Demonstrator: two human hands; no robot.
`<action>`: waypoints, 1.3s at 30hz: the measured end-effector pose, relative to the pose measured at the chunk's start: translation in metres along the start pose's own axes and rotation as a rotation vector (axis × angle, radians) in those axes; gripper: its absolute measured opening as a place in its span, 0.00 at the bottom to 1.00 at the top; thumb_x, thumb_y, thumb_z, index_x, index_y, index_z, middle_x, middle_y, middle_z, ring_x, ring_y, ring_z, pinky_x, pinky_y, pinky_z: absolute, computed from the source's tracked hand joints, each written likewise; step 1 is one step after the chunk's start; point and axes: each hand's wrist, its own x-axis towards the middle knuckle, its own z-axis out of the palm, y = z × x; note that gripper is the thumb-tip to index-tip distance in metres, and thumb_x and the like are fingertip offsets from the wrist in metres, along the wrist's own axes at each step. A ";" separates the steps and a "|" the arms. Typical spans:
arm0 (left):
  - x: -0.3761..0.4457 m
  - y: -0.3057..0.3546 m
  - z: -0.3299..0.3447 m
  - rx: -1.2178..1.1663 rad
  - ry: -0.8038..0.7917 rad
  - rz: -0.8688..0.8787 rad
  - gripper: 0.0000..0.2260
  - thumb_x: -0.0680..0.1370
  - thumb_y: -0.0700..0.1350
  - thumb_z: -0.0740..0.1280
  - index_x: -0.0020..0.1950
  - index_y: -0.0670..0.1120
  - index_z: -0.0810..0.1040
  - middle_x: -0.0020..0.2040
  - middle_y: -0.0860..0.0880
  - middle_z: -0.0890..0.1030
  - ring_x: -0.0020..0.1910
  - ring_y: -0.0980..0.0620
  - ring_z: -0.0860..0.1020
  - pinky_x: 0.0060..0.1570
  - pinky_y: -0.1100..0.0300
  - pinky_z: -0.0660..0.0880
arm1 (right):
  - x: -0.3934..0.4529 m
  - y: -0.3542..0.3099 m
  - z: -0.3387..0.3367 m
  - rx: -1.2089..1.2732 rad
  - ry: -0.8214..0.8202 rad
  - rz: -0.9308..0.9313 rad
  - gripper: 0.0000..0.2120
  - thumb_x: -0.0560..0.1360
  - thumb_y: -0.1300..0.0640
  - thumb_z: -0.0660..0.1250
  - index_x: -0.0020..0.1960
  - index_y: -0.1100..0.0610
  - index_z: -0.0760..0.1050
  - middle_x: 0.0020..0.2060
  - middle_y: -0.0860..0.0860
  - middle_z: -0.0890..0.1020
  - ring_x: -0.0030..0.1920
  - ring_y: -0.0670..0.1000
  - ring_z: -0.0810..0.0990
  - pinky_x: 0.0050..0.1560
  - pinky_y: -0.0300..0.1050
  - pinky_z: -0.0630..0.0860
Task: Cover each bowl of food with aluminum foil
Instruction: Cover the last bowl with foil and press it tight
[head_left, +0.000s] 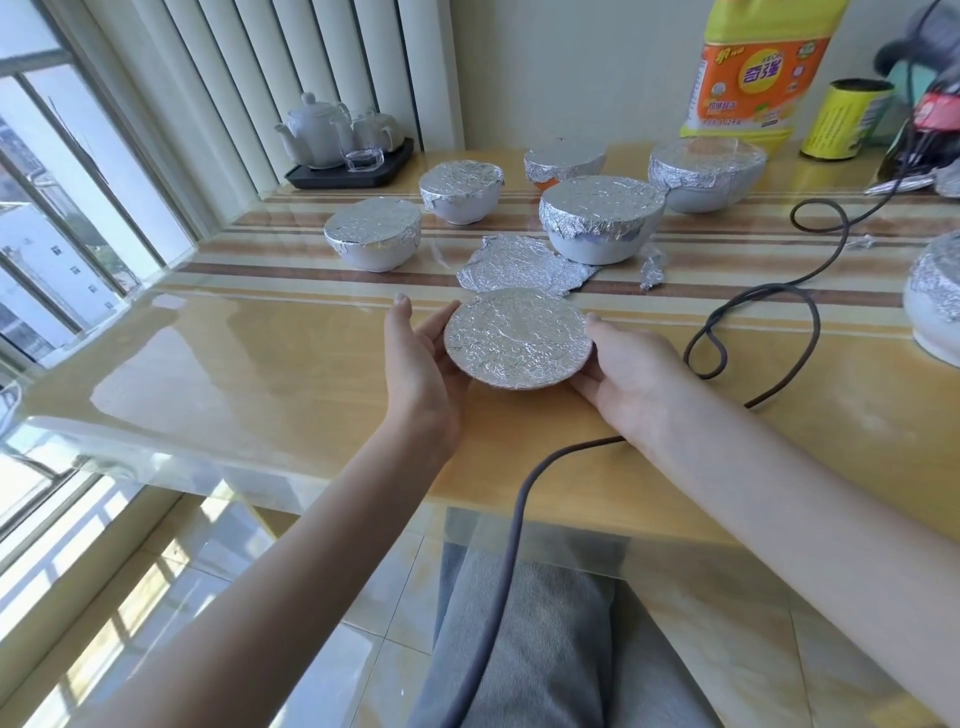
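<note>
A foil-covered bowl (517, 338) sits near the middle of the table, its foil top crinkled and flat. My left hand (423, 364) cups its left side, fingers wrapped under the rim. My right hand (623, 371) holds its right side, thumb against the rim. Behind it lies a loose crumpled sheet of aluminum foil (519, 270). Several other white bowls stand further back with foil over them, among them one at the left (371, 234), one behind it (461, 191) and a larger one (600, 218).
A dark cable (753, 312) loops across the table on the right and runs down past my right forearm. A foil scrap (652, 267) lies nearby. A tea set on a black tray (348, 156), a yellow detergent bottle (753, 78) and a yellow can (844, 122) stand at the back.
</note>
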 end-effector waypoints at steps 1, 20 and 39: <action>-0.001 -0.001 0.000 0.009 0.000 0.012 0.26 0.83 0.58 0.51 0.64 0.39 0.76 0.54 0.42 0.82 0.52 0.47 0.80 0.58 0.53 0.75 | 0.001 0.001 0.000 -0.038 0.006 -0.018 0.09 0.81 0.58 0.61 0.44 0.53 0.77 0.50 0.54 0.82 0.55 0.54 0.80 0.60 0.53 0.77; -0.008 0.008 -0.039 -0.038 -0.156 -0.190 0.27 0.83 0.55 0.51 0.63 0.33 0.74 0.59 0.39 0.81 0.56 0.44 0.80 0.51 0.54 0.79 | -0.023 -0.021 -0.029 -0.051 -0.228 0.068 0.09 0.82 0.63 0.57 0.49 0.63 0.75 0.37 0.56 0.84 0.36 0.52 0.84 0.37 0.46 0.82; 0.086 0.066 -0.063 -0.021 -0.011 -0.028 0.26 0.83 0.56 0.50 0.62 0.35 0.73 0.58 0.41 0.80 0.50 0.47 0.81 0.44 0.54 0.79 | 0.039 -0.012 0.102 -0.037 -0.250 0.086 0.09 0.79 0.66 0.59 0.55 0.60 0.75 0.53 0.56 0.83 0.52 0.52 0.82 0.42 0.40 0.79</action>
